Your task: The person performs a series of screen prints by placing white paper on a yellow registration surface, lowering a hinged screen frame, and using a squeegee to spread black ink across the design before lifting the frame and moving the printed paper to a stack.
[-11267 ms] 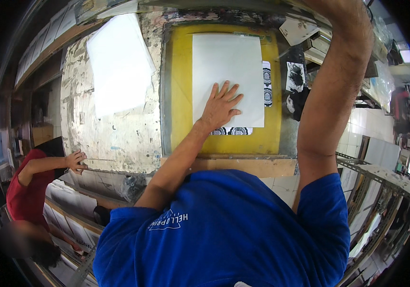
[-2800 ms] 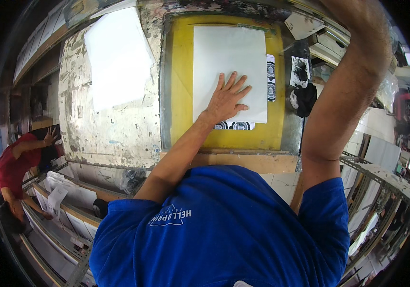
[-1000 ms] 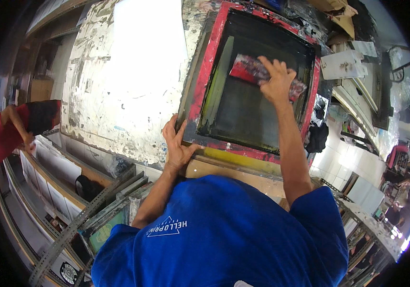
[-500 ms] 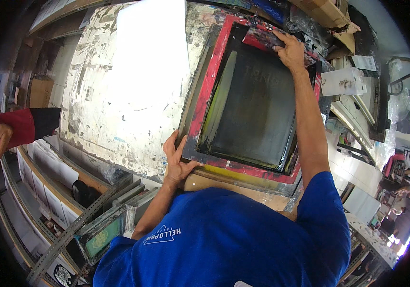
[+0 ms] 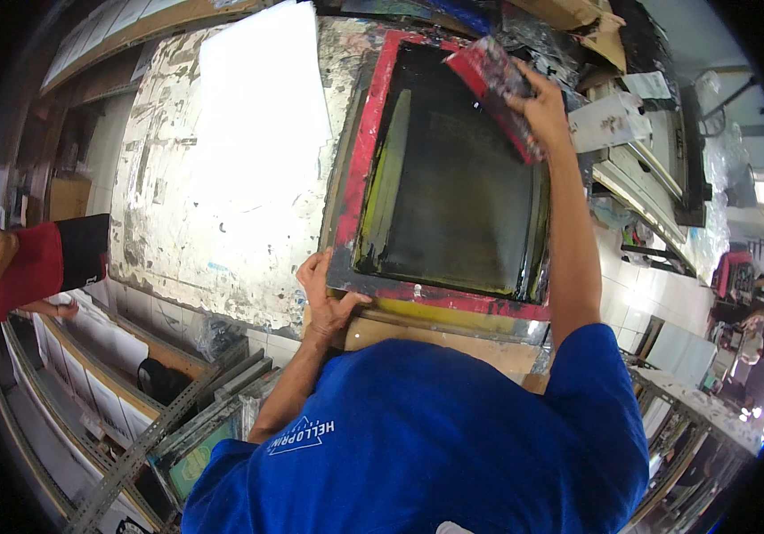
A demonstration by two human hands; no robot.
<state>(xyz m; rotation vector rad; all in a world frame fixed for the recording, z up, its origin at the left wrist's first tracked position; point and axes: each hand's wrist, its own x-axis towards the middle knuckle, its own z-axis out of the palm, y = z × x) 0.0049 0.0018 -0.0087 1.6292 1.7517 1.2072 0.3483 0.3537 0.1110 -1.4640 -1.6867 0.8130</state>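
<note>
A red-framed printing screen (image 5: 373, 142) with dark mesh lies lowered on the paint-crusted table (image 5: 177, 222). My left hand (image 5: 329, 298) grips the screen's near left corner. My right hand (image 5: 538, 98) holds a red, ink-stained squeegee (image 5: 493, 89) at the far right part of the mesh, its blade tilted against the screen. A yellow base (image 5: 453, 316) shows under the frame's near edge.
A stack of white paper sheets (image 5: 262, 98) lies on the table left of the screen. A person in a red top (image 5: 17, 267) works at the far left beside drying racks (image 5: 133, 418). Cluttered shelves and trays (image 5: 658, 151) stand on the right.
Earlier my left hand pressed a white sheet on the yellow base. The screen came down over it. My right hand has brought the squeegee to the far right of the mesh.
</note>
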